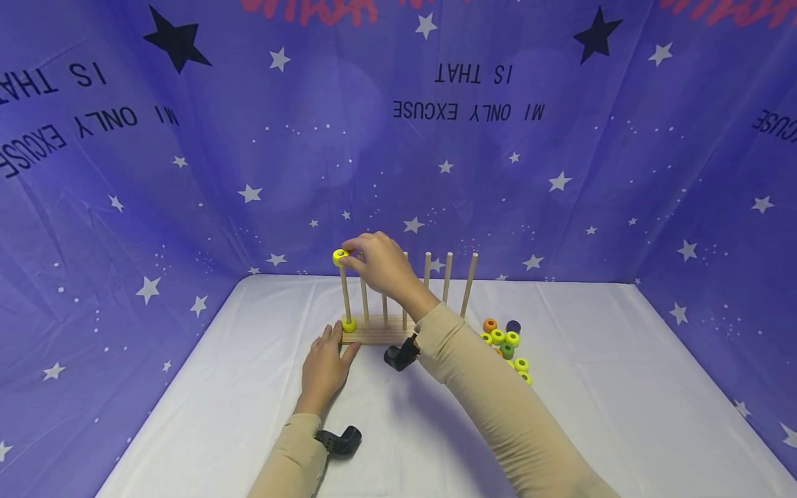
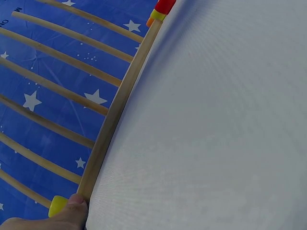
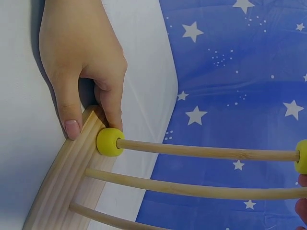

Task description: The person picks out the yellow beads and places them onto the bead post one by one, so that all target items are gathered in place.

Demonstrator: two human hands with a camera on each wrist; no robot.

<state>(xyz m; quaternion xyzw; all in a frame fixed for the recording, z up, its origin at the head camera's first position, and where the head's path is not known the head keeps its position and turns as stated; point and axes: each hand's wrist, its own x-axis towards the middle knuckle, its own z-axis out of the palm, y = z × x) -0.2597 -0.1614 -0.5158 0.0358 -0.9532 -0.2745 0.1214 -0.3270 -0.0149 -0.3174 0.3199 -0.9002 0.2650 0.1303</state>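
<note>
In the head view my right hand (image 1: 380, 263) pinches a yellow bead (image 1: 340, 258) at the top of the leftmost wooden rod (image 1: 346, 294). Another yellow bead (image 1: 349, 325) sits at the foot of that rod, on the wooden base (image 1: 373, 335). My left hand (image 1: 324, 366) holds the left end of the base, with thumb and fingers on either side, as the right wrist view also shows: the hand (image 3: 84, 62) beside the lower bead (image 3: 110, 142). At the right edge there, fingertips (image 3: 301, 208) touch the upper bead (image 3: 301, 157).
Several bare rods (image 1: 467, 287) stand along the base to the right. Loose yellow, orange, green and dark beads (image 1: 512, 338) lie on the white table (image 1: 598, 373) right of the base. A patterned blue cloth (image 1: 398, 173) surrounds the table's back and sides.
</note>
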